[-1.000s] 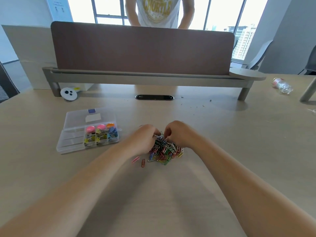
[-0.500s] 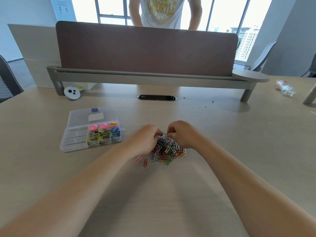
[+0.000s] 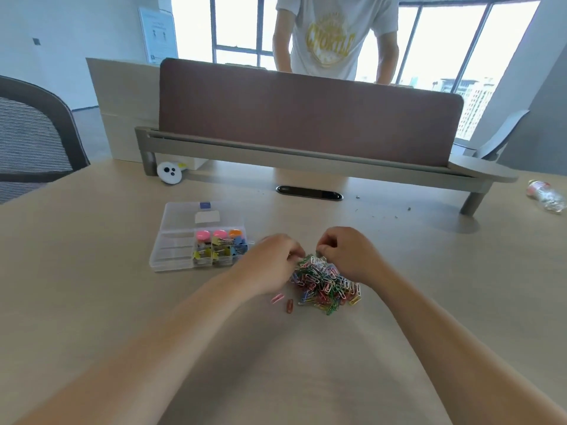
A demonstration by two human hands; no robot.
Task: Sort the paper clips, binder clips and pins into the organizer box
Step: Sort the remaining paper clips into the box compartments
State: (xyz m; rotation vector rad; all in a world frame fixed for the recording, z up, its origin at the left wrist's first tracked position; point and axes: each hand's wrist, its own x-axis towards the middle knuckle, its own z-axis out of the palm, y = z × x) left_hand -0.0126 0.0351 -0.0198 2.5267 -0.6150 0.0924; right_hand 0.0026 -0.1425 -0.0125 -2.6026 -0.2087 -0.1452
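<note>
A tangled heap of coloured paper clips (image 3: 325, 283) lies on the wooden table in the middle of the view. My left hand (image 3: 270, 262) and my right hand (image 3: 346, 253) both sit at the heap's far edge, fingers pinched into the clips. Two loose clips, a pink one (image 3: 276, 298) and a red one (image 3: 289, 305), lie just left of the heap. The clear organizer box (image 3: 171, 240) stands open to the left; its right compartments hold coloured binder clips (image 3: 221, 251) and round pins (image 3: 217, 234), while its left compartments look bare.
A brown desk divider (image 3: 306, 118) on a grey rail crosses the back, with a person standing behind it. A black cable slot (image 3: 309, 192), a white round gadget (image 3: 169, 172), a crumpled plastic bottle (image 3: 546, 196) and a chair (image 3: 33, 136) at left surround the work area.
The camera has tilted up and swung, so the scene sits differently in the frame. Both hands stay at the heap's far edge, working the clips; the heap has barely shifted.
</note>
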